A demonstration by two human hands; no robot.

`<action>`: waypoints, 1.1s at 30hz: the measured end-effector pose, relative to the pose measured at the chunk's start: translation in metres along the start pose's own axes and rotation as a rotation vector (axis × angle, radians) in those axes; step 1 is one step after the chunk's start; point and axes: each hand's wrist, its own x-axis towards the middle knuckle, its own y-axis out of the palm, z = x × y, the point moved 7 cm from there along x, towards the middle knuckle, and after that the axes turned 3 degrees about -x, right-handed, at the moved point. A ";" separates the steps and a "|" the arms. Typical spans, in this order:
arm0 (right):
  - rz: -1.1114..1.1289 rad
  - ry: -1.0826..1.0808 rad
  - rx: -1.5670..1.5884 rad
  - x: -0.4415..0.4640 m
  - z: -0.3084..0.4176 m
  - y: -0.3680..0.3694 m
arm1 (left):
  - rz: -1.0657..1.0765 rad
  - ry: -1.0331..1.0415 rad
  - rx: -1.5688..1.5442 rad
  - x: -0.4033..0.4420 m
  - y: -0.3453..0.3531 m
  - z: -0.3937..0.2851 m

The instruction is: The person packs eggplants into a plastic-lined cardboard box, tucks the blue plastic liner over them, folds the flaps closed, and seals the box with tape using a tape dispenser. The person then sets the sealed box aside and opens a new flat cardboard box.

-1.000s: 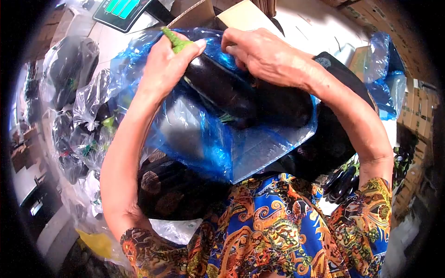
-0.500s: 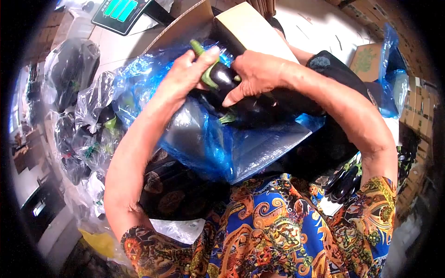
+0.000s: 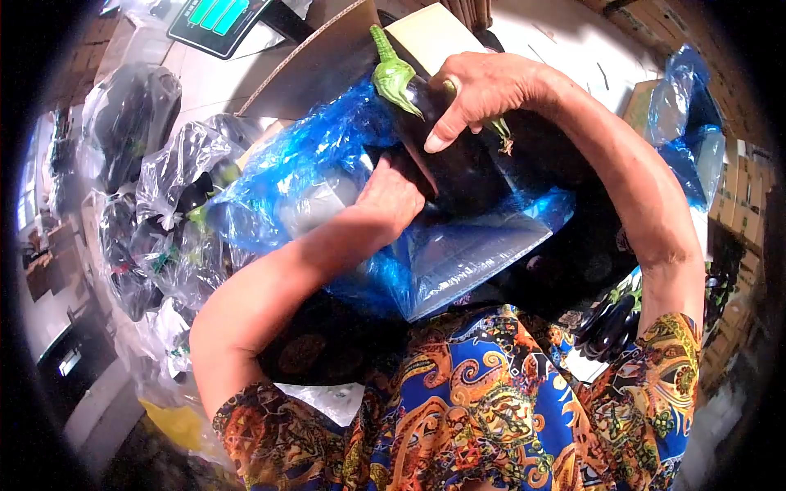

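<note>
My right hand [image 3: 483, 92] is closed around the upper part of a dark purple eggplant [image 3: 458, 168], with its thumb laid across the skin. A large green eggplant cap and stem [image 3: 396, 80] points up just left of that hand, and another green stem tip shows beside its fingers. My left hand [image 3: 395, 195] reaches into the blue plastic bag [image 3: 327, 135] lining a cardboard box, close under the eggplants. Its fingers are mostly hidden in shadow, so I cannot see what they hold. The box's near side [image 3: 483, 254] is covered by the blue film.
A box flap [image 3: 315, 61] stands up at the back, with a scale display [image 3: 217, 20] beyond it. Clear bags of eggplants [image 3: 131, 114] line the left side. Loose eggplants [image 3: 614, 319] lie at the right. Another box with blue film [image 3: 692, 155] stands further right.
My left hand has left the stem of the eggplant and moved down and right into the bag. My right hand has shifted up and right, and the eggplant stem is higher.
</note>
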 end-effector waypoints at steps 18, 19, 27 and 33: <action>-0.005 0.050 -0.122 0.008 0.008 0.009 | 0.285 -0.534 -1.582 -0.025 -0.048 0.063; -0.011 0.041 -0.120 0.008 0.009 0.007 | 0.037 -0.726 -1.788 -0.031 -0.046 0.075; -0.194 -0.117 -0.204 -0.012 0.033 -0.003 | -0.384 -0.598 -1.628 -0.017 -0.092 0.081; -0.315 -0.117 -0.313 0.003 0.029 0.000 | -0.310 -0.589 -1.655 -0.036 -0.107 0.088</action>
